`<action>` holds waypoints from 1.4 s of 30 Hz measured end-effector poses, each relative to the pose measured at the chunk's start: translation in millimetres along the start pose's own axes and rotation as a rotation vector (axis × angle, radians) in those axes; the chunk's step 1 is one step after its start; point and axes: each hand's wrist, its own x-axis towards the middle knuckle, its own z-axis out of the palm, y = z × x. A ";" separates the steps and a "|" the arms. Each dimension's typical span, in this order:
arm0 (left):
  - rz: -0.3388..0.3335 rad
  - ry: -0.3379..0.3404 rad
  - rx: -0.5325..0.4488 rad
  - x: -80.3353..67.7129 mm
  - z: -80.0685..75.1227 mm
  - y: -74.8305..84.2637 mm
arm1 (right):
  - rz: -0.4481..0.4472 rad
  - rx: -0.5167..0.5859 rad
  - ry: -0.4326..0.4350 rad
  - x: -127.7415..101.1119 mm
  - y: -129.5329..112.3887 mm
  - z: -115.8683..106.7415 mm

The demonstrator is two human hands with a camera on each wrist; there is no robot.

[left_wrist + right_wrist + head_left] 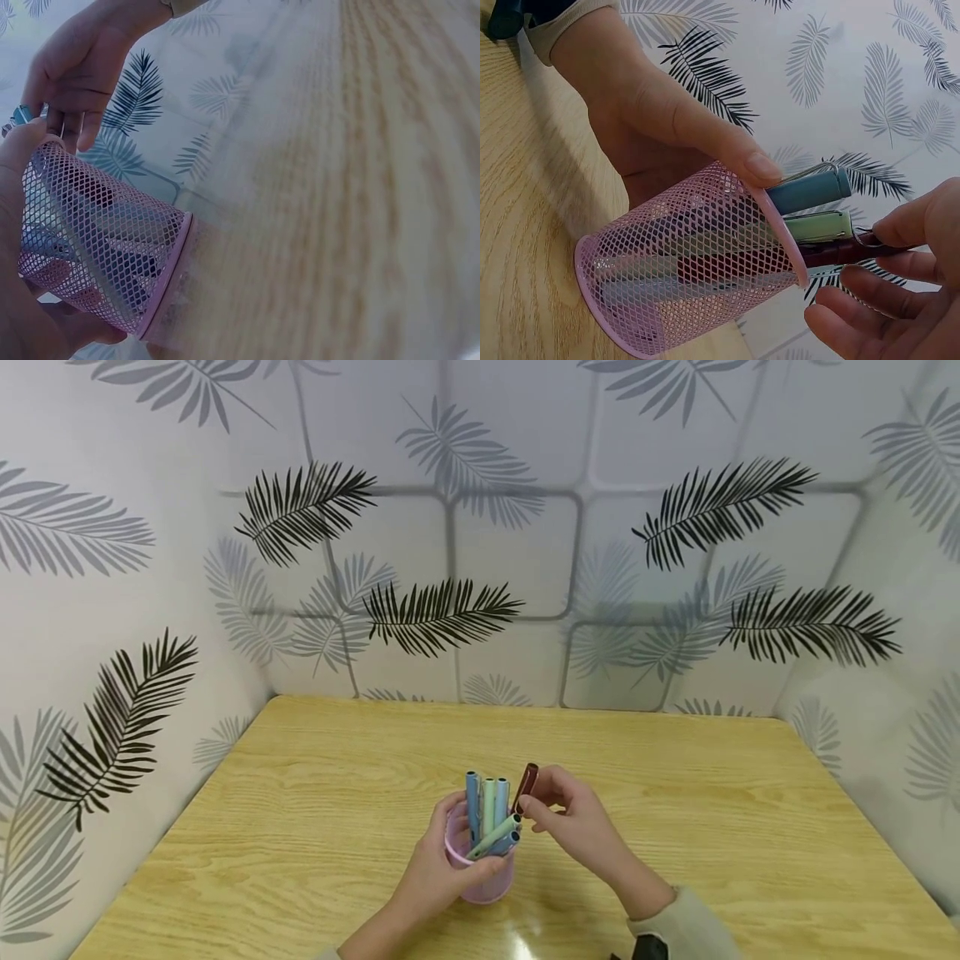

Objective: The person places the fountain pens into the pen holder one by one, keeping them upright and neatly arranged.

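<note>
A pink mesh pen cup stands on the wooden table, with several capped pens in it. My left hand grips the cup round its side, thumb near the front of the rim. Between thumb and fingers my right hand pinches a dark red pen at the cup's right rim. In the right wrist view that dark red pen reaches down inside the mesh. Beside it are a light green pen and a blue pen. In the left wrist view the mesh cup hides most of the pens.
The wood-grained table spreads out on all sides of the cup. Behind it and to the left are pale walls patterned with grey and black leaves. A black object sits by the right sleeve.
</note>
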 end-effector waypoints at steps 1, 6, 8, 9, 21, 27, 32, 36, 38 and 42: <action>0.001 0.002 0.004 0.0 0.0 0.9 | 0.013 0.005 -0.003 0.7 0.9 0.0; 0.001 0.011 0.018 0.6 0.4 -1.1 | 0.058 -0.001 -0.055 4.0 10.4 2.7; -0.003 0.010 0.019 0.7 0.5 -2.3 | 0.056 -0.014 -0.083 3.9 13.3 3.6; -0.004 0.009 0.020 0.7 0.5 -2.6 | 0.056 -0.021 -0.094 3.4 14.0 3.8; -0.011 -0.001 -0.027 1.6 0.2 -3.1 | 0.032 -0.054 -0.043 2.0 20.9 2.3; -0.013 -0.002 -0.007 1.5 0.4 -0.8 | -0.037 -0.156 -0.005 -2.5 18.7 2.9; -0.002 0.003 0.021 2.2 0.3 -0.9 | -0.089 -0.268 -0.011 -6.8 23.2 3.7; 0.001 -0.011 -0.003 3.1 -0.3 -9.1 | -0.072 -0.274 -0.015 -9.0 26.4 4.3; -0.009 -0.015 -0.006 3.9 -1.2 -16.2 | -0.059 -0.276 -0.011 -9.9 26.4 4.2; -0.050 -0.009 0.038 3.8 -4.1 -27.3 | -0.040 -0.273 0.001 -12.2 25.2 3.3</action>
